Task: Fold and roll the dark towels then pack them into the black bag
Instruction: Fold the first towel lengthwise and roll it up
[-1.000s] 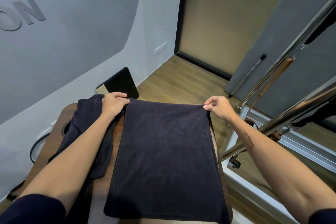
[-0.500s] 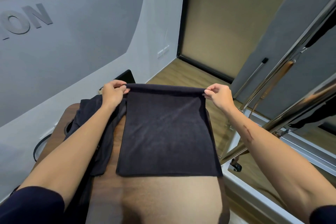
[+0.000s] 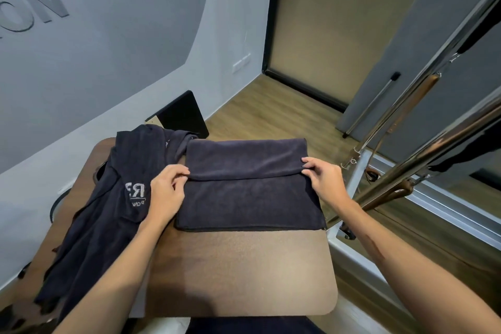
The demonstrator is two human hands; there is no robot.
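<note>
The dark towel [image 3: 249, 184] lies flat on the brown worktop [image 3: 244, 274], at its far part, with the near part of the worktop left free in front of it. The far portion of the towel is turned over toward the person, so a folded flap covers the upper half, and its loose edge runs across the middle of the cloth. The left hand [image 3: 165, 192] pinches the left end of this flap edge with curled fingers [image 3: 180, 173], and the right hand [image 3: 322, 184] pinches the right end in the same way. I judge that both ends are held together so that the flap comes down straight and its corners meet the side edges of the lower layer; with one hand only, the soft cloth would probably slide crooked.

To the left, a second dark towel [image 3: 108, 203] with pale printed letters lies crumpled and hangs partly over the left edge of the worktop. It touches the left side of the flat towel and seems to wait for its turn.

A black bag cannot be identified with certainty. A black flat object [image 3: 181, 116] stands near the wall behind the worktop, but I cannot tell whether it is the bag, and nothing is seen inside it. No towel is rolled or packed yet, so the task is at an early folding step.
</note>
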